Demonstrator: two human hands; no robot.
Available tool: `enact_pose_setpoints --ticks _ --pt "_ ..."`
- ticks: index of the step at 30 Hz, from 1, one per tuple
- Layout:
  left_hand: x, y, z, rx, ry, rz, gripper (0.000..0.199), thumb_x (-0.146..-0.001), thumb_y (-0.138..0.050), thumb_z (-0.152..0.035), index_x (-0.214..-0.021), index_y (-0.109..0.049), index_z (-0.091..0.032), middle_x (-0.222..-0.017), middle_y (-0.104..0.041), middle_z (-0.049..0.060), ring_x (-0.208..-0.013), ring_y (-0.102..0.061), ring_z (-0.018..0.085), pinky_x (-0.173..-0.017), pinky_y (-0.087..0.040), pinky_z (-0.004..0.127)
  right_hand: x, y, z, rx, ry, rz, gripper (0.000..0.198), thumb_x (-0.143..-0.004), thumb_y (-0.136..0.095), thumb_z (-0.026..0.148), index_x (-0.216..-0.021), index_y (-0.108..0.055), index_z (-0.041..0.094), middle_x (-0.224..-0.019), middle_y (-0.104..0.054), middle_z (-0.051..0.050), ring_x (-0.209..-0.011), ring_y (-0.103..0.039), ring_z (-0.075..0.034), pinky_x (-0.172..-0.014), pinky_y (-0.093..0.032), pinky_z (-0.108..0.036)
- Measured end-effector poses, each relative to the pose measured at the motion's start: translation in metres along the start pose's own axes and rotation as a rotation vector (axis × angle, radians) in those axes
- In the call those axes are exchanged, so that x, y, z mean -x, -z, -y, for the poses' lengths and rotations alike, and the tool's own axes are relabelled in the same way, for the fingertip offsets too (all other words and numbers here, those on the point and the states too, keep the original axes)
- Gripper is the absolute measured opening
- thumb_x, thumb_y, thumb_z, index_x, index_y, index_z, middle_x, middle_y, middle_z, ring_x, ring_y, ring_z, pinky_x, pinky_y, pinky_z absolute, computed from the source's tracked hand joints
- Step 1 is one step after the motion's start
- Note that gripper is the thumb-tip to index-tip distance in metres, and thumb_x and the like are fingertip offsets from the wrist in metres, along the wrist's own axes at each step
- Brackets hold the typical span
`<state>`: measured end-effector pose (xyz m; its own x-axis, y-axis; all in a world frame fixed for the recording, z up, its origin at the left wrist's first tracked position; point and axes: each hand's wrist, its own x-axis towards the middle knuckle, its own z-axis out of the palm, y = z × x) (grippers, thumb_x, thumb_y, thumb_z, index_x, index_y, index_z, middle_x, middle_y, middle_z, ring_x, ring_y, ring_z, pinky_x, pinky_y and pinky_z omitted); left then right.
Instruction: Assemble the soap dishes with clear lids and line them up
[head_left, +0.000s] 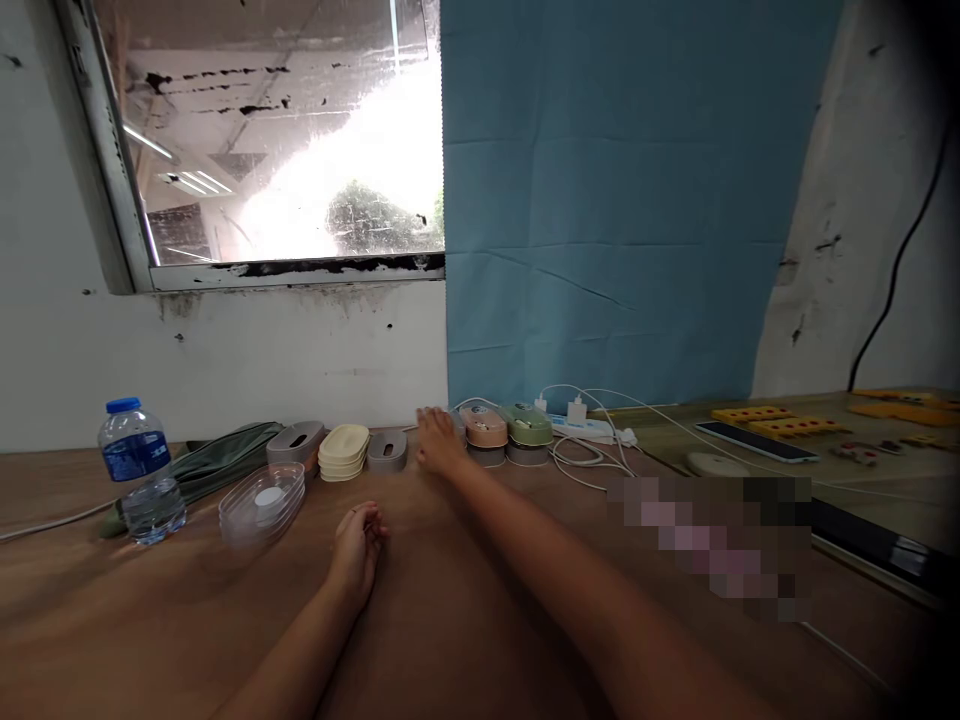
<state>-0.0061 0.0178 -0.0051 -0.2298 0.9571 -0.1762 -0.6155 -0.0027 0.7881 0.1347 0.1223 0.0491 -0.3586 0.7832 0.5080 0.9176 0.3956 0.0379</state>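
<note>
Right hand (441, 440): yours, extended beside the pink-lidded box (484, 427); grip hidden, cannot tell. Left hand (358, 548): yours, half-open, empty, on the tabletop (427, 610). Grey box (387, 458): left of your right hand; angle your wrist to avoid nudging either box.

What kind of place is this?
Probably a makeshift workspace in a worn building: scuffed window frame, blue sheet against the wall, and a power strip with chargers on a shared tabletop.
</note>
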Motion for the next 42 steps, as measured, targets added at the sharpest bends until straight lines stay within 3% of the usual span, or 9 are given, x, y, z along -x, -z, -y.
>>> enact_pose_setpoints --ticks 4,10,15,19,29,32,35,38,42 --pt "0.000 0.000 0.000 0.009 0.007 -0.008 0.009 -0.069 -0.047 -0.007 -0.069 -0.048 -0.015 -0.052 -0.047 -0.006 -0.039 -0.045 0.004 -0.044 -0.040 0.017 0.005 -0.015 0.029 -0.045 0.181 0.075 0.048 -0.072 -0.058 0.018 -0.117 -0.044 0.011 -0.115 -0.051 -0.012 -0.110 -0.040 -0.024 -0.095 -0.029 -0.035" --pt "-0.004 0.003 0.002 0.022 0.005 0.003 0.009 -0.068 -0.048 -0.006 -0.069 -0.050 -0.015 -0.053 -0.049 -0.005 -0.041 -0.046 0.004 -0.045 -0.040 0.017 0.009 -0.046 0.057 -0.083 0.111 0.091 0.030 -0.085 -0.048 0.030 -0.111 -0.049 0.015 -0.112 -0.051 -0.007 -0.096 -0.053 -0.020 -0.080 -0.045 -0.041" --pt "-0.004 0.003 0.003 -0.016 -0.026 -0.002 0.007 -0.066 -0.049 -0.009 -0.068 -0.050 -0.015 -0.054 -0.048 -0.005 -0.041 -0.045 0.005 -0.045 -0.040 0.018 0.010 -0.051 0.055 -0.151 0.042 0.104 0.028 -0.085 -0.047 0.023 -0.111 -0.048 0.014 -0.112 -0.051 -0.009 -0.096 -0.053 -0.020 -0.079 -0.045 -0.039" --pt "-0.003 0.002 0.004 -0.086 -0.112 -0.032 0.009 -0.061 -0.050 -0.012 -0.068 -0.048 -0.016 -0.054 -0.046 -0.005 -0.041 -0.044 0.005 -0.044 -0.038 0.019 0.025 -0.040 0.051 -0.213 0.089 0.108 0.027 -0.081 -0.043 0.008 -0.106 -0.052 0.012 -0.107 -0.052 -0.011 -0.096 -0.053 -0.023 -0.081 -0.043 -0.035" --pt "-0.008 0.010 -0.013 -0.266 -0.466 -0.083 0.008 -0.061 -0.048 -0.018 -0.067 -0.043 -0.019 -0.055 -0.039 -0.007 -0.045 -0.037 0.007 -0.046 -0.031 0.019 0.135 0.028 0.005 -0.419 0.281 0.116 0.023 -0.081 -0.048 0.015 -0.103 -0.052 0.020 -0.103 -0.054 -0.004 -0.091 -0.055 -0.015 -0.081 -0.045 -0.025" --pt "-0.014 0.012 -0.019 -0.575 -0.700 -0.068 0.007 -0.064 -0.048 -0.018 -0.070 -0.047 -0.020 -0.065 -0.043 -0.003 -0.059 -0.044 0.012 -0.058 -0.037 0.023 0.169 0.046 -0.022 -0.494 0.325 0.134 0.021 -0.084 -0.043 0.019 -0.103 -0.052 0.023 -0.103 -0.054 -0.005 -0.091 -0.056 -0.017 -0.080 -0.046 -0.029" --pt "-0.029 0.010 -0.023 -1.129 -1.003 -0.172 0.019 -0.066 -0.049 -0.020 -0.084 -0.055 -0.018 -0.092 -0.046 0.007 -0.085 -0.047 0.022 -0.079 -0.037 0.034 0.190 0.060 -0.047 -0.524 0.329 0.146 0.023 -0.085 -0.039 0.020 -0.105 -0.050 0.024 -0.104 -0.055 -0.005 -0.093 -0.055 -0.016 -0.082 -0.046 -0.028" --pt "-0.052 0.005 -0.024 -1.527 -1.078 -0.314 0.036 -0.068 -0.051 -0.025 -0.103 -0.055 -0.016 -0.113 -0.040 0.013 -0.105 -0.039 0.030 -0.091 -0.028 0.043 0.198 0.071 -0.064 -0.520 0.362 0.167 0.027 -0.084 -0.038 0.016 -0.107 -0.050 0.023 -0.105 -0.054 -0.006 -0.095 -0.054 -0.015 -0.083 -0.045 -0.027" --pt "-0.084 0.005 -0.022 -1.780 -1.096 -0.338 0.042 -0.073 -0.049 -0.030 -0.112 -0.052 -0.015 -0.122 -0.040 0.014 -0.113 -0.031 0.033 -0.095 -0.022 0.045 0.195 0.081 -0.069 -0.489 0.339 0.210 0.033 -0.069 -0.045 0.008 -0.099 -0.052 0.020 -0.107 -0.052 -0.007 -0.094 -0.053 -0.016 -0.082 -0.043 -0.027"
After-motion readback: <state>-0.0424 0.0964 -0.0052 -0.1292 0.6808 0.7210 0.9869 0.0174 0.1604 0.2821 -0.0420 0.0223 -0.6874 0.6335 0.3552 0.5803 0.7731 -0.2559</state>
